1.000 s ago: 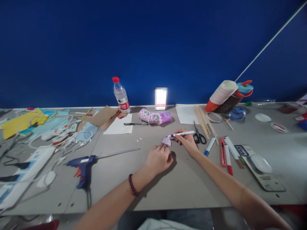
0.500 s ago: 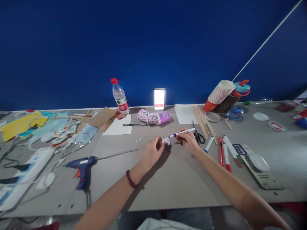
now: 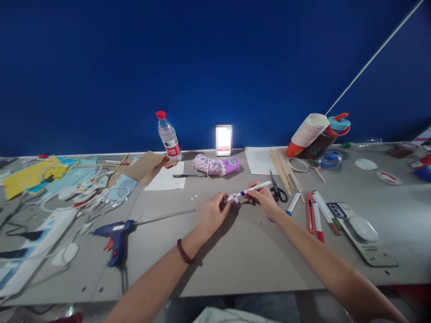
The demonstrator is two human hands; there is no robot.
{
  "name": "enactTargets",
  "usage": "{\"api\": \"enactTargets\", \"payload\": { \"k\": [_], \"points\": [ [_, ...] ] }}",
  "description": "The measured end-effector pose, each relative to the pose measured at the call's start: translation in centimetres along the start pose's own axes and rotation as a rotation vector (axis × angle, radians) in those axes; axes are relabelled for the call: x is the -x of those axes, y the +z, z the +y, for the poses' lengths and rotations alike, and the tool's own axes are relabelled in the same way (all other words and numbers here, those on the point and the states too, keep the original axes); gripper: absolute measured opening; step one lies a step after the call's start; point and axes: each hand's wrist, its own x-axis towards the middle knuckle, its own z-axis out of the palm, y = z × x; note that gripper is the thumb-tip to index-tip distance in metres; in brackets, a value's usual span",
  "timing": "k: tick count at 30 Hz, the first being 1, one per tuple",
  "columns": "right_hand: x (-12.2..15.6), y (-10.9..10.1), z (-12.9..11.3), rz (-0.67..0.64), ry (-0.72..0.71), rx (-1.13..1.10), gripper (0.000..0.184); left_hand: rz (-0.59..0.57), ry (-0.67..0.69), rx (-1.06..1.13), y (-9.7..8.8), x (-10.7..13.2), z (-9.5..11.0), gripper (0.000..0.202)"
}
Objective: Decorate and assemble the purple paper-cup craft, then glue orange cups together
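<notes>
My left hand [image 3: 213,213] is closed on a small purple-patterned paper piece [image 3: 235,199], holding it just above the grey table [image 3: 235,251]. My right hand [image 3: 264,199] grips a white marker with a purple band [image 3: 249,190], its tip touching the paper piece. A decorated purple paper cup [image 3: 215,165] lies on its side behind the hands. Black scissors [image 3: 278,190] lie right beside my right hand.
A blue glue gun [image 3: 116,231] lies at the left, a water bottle [image 3: 168,137] and a black pen [image 3: 189,175] at the back. Markers [image 3: 316,215], wooden sticks [image 3: 283,170], a stack of cups [image 3: 311,132] and a phone [image 3: 357,229] fill the right. Cables and paper scraps clutter the far left.
My left hand has lifted the paper piece off the table and moved forward. The marker has swung left so that its tip now meets the paper.
</notes>
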Motion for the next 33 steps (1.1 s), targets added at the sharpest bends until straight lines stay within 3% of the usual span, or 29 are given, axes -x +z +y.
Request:
{"api": "enactTargets", "payload": {
  "k": [12, 23, 33],
  "points": [
    [0.9, 0.9, -0.6, -0.099, 0.005, 0.061, 0.039, -0.008, 0.126, -0.048, 0.1, 0.0, -0.5, 0.037],
    [1.5, 0.8, 0.1, -0.130, -0.021, -0.017, 0.040, 0.149, 0.318, -0.040, 0.6, 0.1, -0.7, 0.029],
    [2.1, 1.1, -0.3, -0.173, -0.071, 0.013, 0.038, 0.169, 0.409, -0.086, 0.8, 0.4, -1.0, 0.020]
  ]
}}
